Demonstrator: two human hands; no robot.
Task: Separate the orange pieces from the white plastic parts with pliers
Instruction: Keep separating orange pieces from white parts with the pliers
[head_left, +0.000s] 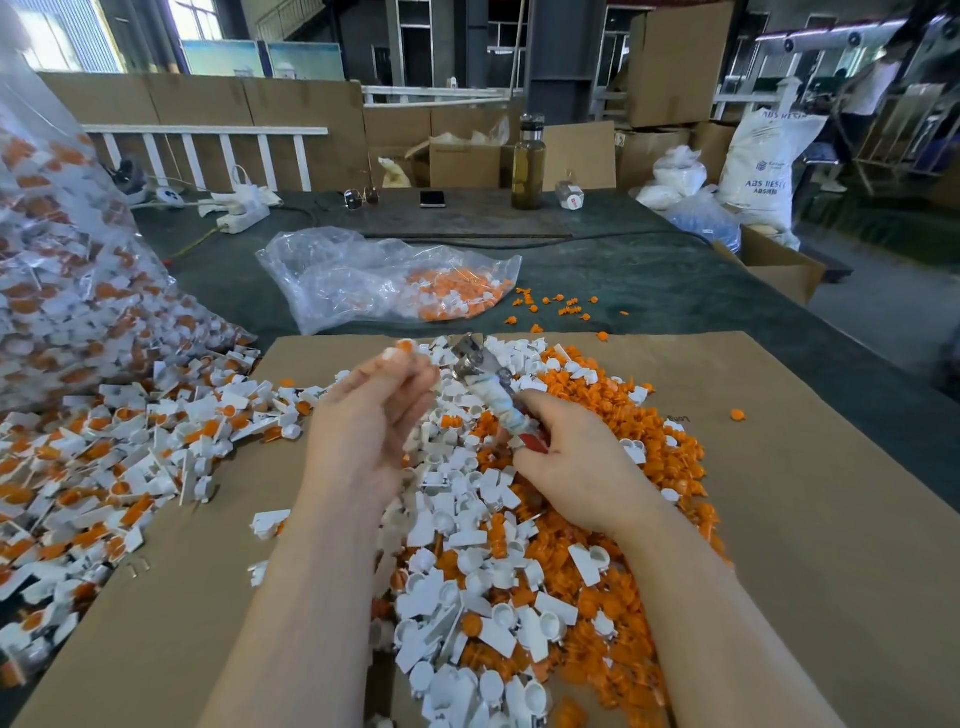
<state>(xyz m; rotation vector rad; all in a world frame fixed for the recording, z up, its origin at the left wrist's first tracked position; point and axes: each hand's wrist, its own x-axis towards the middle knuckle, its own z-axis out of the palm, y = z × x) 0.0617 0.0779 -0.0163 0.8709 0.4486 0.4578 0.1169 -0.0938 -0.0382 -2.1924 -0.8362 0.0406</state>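
White parts (467, 519) and orange pieces (649, 441) lie speckled together across the tan cardboard (779, 519), orange thickest out at three o'clock, white running down the middle, and at nine o'clock a heap (104, 452) of white parts with orange centres. The pliers (483, 374) show grey metal at the head, whitish tape with blue smudges on the handle and a flash of red grip low down, and the left hand (363, 421) holds a white-and-orange part (397, 349). At twelve o'clock the table (623, 280) is dark green, with a clear bag (384, 280) showing orange and white, and a white sack (763, 161) with blue lettering at two o'clock.
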